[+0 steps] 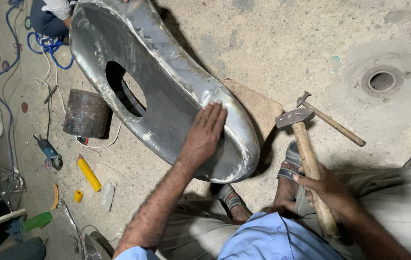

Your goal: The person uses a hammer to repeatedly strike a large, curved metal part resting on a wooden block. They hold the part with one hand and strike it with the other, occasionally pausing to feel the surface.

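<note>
On the concrete floor (pixel 272 43), seen from the head camera, a large curved sheet-metal shell (pixel 167 82) with an oval hole lies slanted from the upper left down toward the middle, its rounded lower end resting over a wedge of wood (pixel 258 106). The left hand (pixel 205 135) lies flat and open on the shell's lower end, fingers stretched toward the rim. The right hand (pixel 328 190) is closed around the wooden handle of a hammer (pixel 304 144), whose steel head sits just right of the shell and apart from it. A second, smaller hammer (pixel 330 120) lies on the floor just beyond. Left of the shell stand a rusty metal cylinder (pixel 86 114), an angle grinder (pixel 49 154), and a yellow tool (pixel 89 173). A blue cable (pixel 46 45) coils near the upper left, and a round floor drain (pixel 382 81) sits at the upper right.
</note>
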